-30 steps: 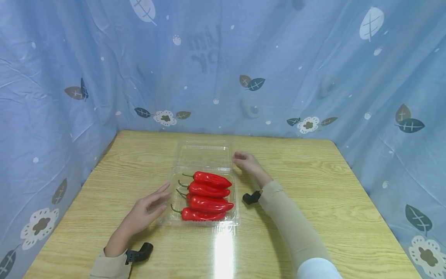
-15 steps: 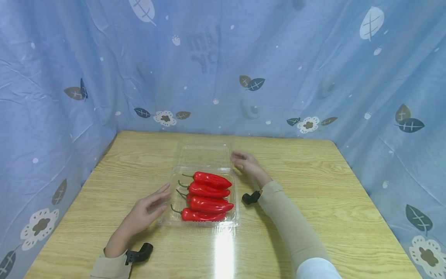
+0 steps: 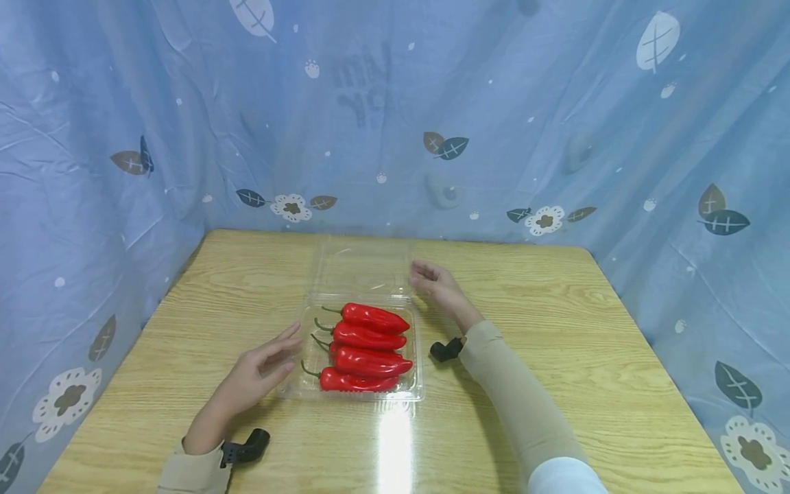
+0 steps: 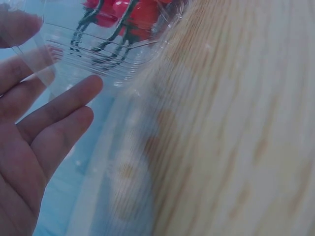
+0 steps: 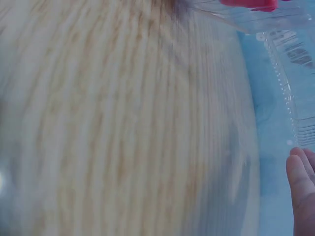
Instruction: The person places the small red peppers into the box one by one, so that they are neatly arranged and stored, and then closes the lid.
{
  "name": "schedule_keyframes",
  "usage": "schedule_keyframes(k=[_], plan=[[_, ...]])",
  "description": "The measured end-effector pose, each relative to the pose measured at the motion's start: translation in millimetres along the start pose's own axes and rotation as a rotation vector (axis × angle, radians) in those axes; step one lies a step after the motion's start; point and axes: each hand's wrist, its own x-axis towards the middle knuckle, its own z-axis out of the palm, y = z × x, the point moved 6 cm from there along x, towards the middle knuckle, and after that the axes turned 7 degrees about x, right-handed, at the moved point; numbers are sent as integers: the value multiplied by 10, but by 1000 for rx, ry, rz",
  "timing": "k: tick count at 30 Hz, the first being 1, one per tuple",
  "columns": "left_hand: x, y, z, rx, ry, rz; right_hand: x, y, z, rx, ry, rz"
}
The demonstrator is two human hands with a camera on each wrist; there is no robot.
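A clear plastic clamshell box (image 3: 417, 370) stands in the middle of the table, with several red peppers (image 3: 370, 336) lying side by side in its base, green stems to the left. Its see-through lid (image 3: 364, 271) is swung back on the far side. My left hand (image 3: 256, 370) is at the base's left side, fingers extended and spread; in the left wrist view the fingertips (image 4: 91, 88) are right at the ribbed wall. Beside the lid's right edge is my right hand (image 3: 435, 283), its fingers (image 5: 298, 172) mostly straight against that edge in the right wrist view.
The wooden table (image 3: 555, 329) has a bright light reflection in front of the box. A blue patterned curtain (image 3: 395, 123) hangs behind it and along both sides. Each wrist carries a small black camera mount (image 3: 247, 447).
The lid's far edge has risen slightly, and my right hand has moved up a little with it. The left hand, the base and the peppers stay nearly where they were.
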Motion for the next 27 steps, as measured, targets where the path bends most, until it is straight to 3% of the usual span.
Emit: schedule_keyframes(k=[14, 27], plan=[[7, -12, 9, -8, -4, 12, -57, -155, -25, -89, 36, -103], [4, -25, 15, -59, -24, 18, -196, -376, 44, -96, -13, -205]])
